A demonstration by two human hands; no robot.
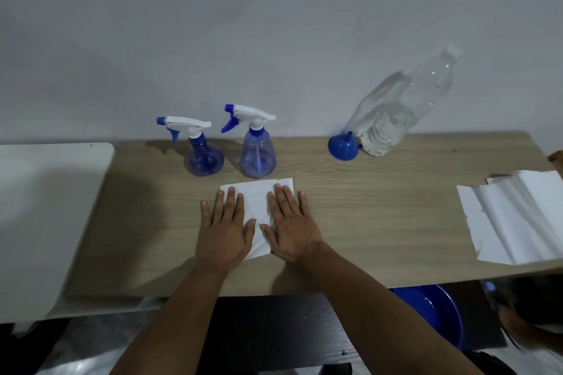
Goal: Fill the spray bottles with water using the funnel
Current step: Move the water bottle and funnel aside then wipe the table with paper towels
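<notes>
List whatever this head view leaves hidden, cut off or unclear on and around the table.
- Paper towel: middle and near edge covered by the left hand and right hand.
- Unfolded tissue stack: cut off by the right frame edge.
- Blue basin: mostly hidden under the table.
- Water bottle: cap blurred against the wall.

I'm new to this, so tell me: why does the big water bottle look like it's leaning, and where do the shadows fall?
Head view: the wide-angle lens bends things near the edges, so the water bottle appears tilted rightward. Soft shadows lie left of the two spray bottles and left of the forearms on the table; the lighting is dim, the picture slightly soft.
</notes>
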